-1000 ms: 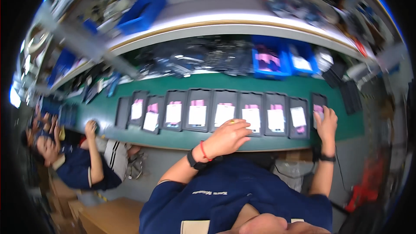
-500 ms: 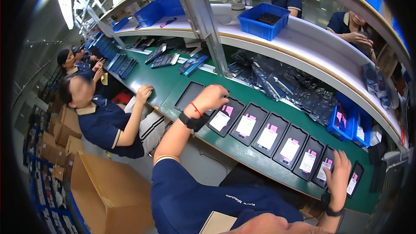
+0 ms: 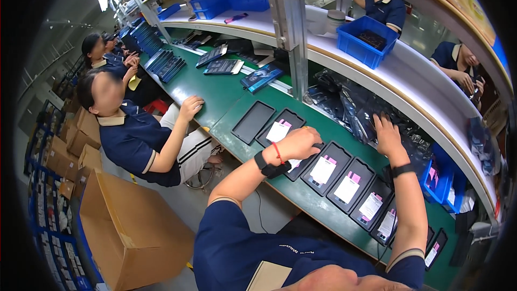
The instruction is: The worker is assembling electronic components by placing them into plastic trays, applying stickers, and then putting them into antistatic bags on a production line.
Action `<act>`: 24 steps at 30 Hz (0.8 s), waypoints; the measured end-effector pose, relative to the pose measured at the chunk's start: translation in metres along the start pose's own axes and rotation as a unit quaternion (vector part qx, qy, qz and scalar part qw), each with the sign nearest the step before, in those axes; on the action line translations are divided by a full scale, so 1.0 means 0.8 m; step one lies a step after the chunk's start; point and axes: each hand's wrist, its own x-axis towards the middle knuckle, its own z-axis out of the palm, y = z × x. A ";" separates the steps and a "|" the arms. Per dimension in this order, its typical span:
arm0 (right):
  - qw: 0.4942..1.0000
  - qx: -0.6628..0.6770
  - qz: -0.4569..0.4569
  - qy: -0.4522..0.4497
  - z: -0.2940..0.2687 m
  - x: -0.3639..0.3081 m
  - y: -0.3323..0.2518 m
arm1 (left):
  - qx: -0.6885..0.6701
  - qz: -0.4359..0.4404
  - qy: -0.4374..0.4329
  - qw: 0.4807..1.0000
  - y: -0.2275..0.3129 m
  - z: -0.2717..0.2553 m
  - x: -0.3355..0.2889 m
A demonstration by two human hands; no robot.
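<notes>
My left hand (image 3: 299, 143) is over one of the black trays (image 3: 305, 174) in the row. Its fingers curl down at the tray's upper edge; what they grip, if anything, is hidden. A white card shows in part below the hand. My right hand (image 3: 389, 136) reaches with fingers spread over the pile of black plastic pouches (image 3: 353, 99) under the shelf, and no held thing shows. Each of several other trays holds a white card (image 3: 346, 189) with pink pieces. At the row's left end, a bare black tray (image 3: 253, 122) lies beside a tray with a card (image 3: 278, 130).
A steel post (image 3: 288, 37) and the shelf (image 3: 318, 51) rise behind the trays. Blue bins (image 3: 367, 48) stand on the shelf and at the right. Flat dark boxes (image 3: 261, 79) lie at the back. A co-worker (image 3: 134, 134) sits at my left near a large carton (image 3: 145, 210).
My left hand has shifted right along the row to another tray. My right hand has moved from the right-hand trays up and back to the black pouches. The view has turned slightly.
</notes>
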 end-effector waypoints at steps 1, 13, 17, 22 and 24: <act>1.000 0.023 0.001 -0.008 0.014 0.010 0.008 | 0.002 0.015 0.025 1.000 0.003 -0.003 -0.003; 0.992 0.089 0.059 0.068 -0.006 -0.033 -0.003 | 0.015 0.002 0.025 1.000 0.007 -0.036 -0.025; 0.931 0.082 0.349 0.061 -0.023 -0.102 0.130 | -0.001 0.013 0.006 1.000 0.032 -0.044 -0.016; 0.907 0.175 0.365 -0.111 0.053 -0.161 0.259 | -0.031 0.083 0.000 0.996 0.085 -0.040 0.028; 0.918 0.191 0.332 -0.102 0.041 -0.142 0.240 | -0.034 0.081 0.003 0.996 0.098 -0.042 0.026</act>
